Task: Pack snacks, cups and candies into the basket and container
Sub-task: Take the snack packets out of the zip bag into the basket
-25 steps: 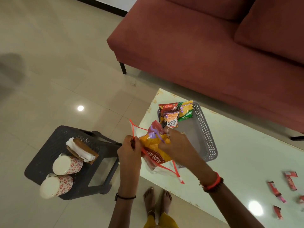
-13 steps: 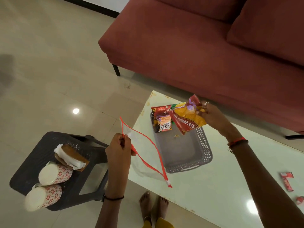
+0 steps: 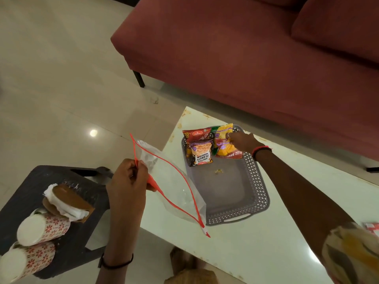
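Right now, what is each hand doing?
Left hand: closed on the zip bag.
Right hand: grip on the yellow snack packet in the basket.

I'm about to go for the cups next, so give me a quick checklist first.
1. Yellow snack packet down in the basket: ok.
2. Right hand clear of the packet: not ok, fingers on it.
3. Zip bag emptied: ok.
4. Left hand free: not ok, its grip is on the bag's red seal.
5. Cups reachable on the stool: ok, lying on their sides.
6. Basket has room: ok.
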`<state>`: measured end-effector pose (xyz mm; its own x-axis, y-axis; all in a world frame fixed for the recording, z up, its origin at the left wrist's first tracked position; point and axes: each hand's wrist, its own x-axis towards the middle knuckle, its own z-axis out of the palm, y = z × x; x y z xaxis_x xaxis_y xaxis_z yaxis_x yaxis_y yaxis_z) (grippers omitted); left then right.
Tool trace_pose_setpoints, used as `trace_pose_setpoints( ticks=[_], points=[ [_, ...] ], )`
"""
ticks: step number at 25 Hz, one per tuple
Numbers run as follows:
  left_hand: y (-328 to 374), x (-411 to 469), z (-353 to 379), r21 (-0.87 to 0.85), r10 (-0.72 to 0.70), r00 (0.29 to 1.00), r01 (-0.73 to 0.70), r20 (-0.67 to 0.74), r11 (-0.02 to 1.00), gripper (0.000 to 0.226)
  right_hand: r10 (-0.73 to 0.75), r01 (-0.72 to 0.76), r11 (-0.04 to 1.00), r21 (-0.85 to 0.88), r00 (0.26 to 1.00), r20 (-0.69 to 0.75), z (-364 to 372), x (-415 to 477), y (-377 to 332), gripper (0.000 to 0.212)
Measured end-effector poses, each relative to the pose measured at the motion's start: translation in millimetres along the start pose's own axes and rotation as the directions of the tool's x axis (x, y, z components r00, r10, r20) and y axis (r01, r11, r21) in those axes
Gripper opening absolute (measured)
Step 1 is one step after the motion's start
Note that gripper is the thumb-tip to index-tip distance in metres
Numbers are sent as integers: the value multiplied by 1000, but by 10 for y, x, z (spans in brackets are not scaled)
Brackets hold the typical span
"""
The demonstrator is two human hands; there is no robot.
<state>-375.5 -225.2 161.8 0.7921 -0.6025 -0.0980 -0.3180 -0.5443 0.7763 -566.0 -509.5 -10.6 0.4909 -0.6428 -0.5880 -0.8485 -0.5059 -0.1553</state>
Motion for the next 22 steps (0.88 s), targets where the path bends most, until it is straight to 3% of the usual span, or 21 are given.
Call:
trace_pose_setpoints(
  ticks=[8, 15, 20, 22],
  points=[
    [-9, 54, 35, 11, 14, 1000, -14, -9, 1000, 23, -89, 83, 996, 45, 983, 161, -126, 398, 55, 36],
    [-17, 37, 141, 21, 27, 1000, -28, 5, 999, 23, -83, 82, 995, 52, 997, 4, -125, 483, 61, 34],
    [4, 4, 174, 33, 28, 1000, -28, -7, 999, 20, -91, 93, 992, 85, 996, -27, -144, 381, 52, 39],
    [-1, -5, 177, 24, 20, 1000, -20, -7, 1000, 19, -86, 103, 987, 120, 986, -140, -201, 278, 14, 36]
  ],
)
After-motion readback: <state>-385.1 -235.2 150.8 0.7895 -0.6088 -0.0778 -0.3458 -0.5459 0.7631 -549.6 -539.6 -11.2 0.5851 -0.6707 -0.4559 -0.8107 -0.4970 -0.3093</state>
